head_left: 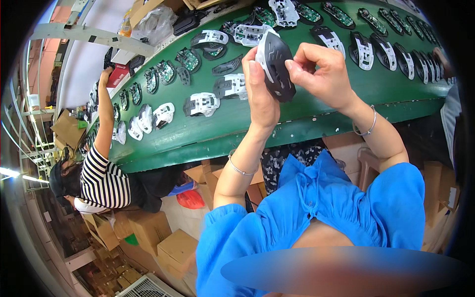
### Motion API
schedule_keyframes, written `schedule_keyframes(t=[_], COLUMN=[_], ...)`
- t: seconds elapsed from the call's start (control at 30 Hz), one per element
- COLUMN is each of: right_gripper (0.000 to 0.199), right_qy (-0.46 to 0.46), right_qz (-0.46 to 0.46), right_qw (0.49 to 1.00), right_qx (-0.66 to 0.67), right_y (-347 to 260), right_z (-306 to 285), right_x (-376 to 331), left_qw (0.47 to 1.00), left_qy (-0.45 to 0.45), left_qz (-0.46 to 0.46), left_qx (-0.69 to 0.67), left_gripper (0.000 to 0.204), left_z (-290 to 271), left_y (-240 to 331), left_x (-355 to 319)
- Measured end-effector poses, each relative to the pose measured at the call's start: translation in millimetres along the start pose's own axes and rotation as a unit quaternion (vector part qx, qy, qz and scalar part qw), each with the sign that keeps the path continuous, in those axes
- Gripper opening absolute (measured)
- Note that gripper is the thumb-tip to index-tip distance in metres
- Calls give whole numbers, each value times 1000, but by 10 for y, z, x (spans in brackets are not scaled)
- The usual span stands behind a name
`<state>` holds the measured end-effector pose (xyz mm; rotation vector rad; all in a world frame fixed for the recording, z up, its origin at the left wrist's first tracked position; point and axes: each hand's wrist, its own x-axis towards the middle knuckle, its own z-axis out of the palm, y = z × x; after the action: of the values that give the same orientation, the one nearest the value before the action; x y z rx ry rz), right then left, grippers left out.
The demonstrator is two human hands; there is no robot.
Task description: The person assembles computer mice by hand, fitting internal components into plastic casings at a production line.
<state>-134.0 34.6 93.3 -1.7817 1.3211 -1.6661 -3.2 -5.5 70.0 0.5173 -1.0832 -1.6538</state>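
Note:
A black computer mouse with a pale grey side is held up over the green work surface. My left hand is closed around its left side, thumb along the pale edge. On the other side, the curled fingers of my right hand pinch at the mouse's right edge; whether they hold a small part there is hidden. Just left of my left hand lie a white-and-black mouse shell and a dark curved cover piece. Behind the held mouse is a white inner shell.
Mouse bases with green circuit boards and white-and-black shells lie in rows along the surface. A co-worker in a striped top reaches over it at the left. Another person's hand is at the far right. Cardboard boxes stand below.

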Motion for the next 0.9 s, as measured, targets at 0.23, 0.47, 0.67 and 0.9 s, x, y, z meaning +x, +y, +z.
schedule_keyframes(t=[0.23,0.47,0.67,0.9], right_gripper=[20,19,26,21], right_qy=[46,-45,-142,-137], right_qz=[-128,65,188,231], right_qw=[984,995,945,912], right_qx=[-119,58,229,310], right_y=[-41,-3,-109,-39], right_z=[90,-20,-278,-194], right_x=[-6,21,181,82], left_qw=[995,963,923,841], left_qy=[19,-6,-114,-112], left_qz=[71,150,163,247], left_qx=[71,222,329,468], left_gripper=[43,69,78,66], left_z=[-57,-134,-295,-277], left_y=[-55,87,247,292], left_x=[-48,16,-36,-93])
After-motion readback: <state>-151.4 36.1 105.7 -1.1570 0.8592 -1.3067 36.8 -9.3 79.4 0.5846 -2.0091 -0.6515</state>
